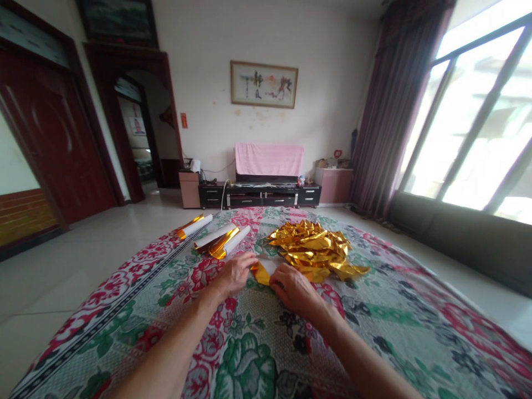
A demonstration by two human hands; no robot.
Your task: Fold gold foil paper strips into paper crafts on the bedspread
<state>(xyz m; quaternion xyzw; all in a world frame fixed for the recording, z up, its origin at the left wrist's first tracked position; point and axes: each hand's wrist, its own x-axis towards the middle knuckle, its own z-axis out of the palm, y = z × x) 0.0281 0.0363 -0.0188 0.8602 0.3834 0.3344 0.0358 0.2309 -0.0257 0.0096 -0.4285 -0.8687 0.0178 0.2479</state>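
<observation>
Between my two hands is a sheet of gold foil paper (261,274), its gold face partly folded over and its white back showing. My left hand (238,274) pinches the sheet's left corner with closed fingers. At its lower right edge, my right hand (292,289) has bent fingers closed on the same sheet. Just beyond my right hand lies a heap of folded gold foil pieces (316,244). Several curled sheets of gold foil paper (224,241), white on one side, lie beyond my left hand. The fingertips' undersides are hidden.
A flowered cloth (245,360) covers the rounded surface under my hands. Past its far edge stands a low black TV cabinet (261,197) with a pink cloth (269,159) over the set. A purple curtain (382,111) and windows are on the right, a dark red door (54,127) on the left.
</observation>
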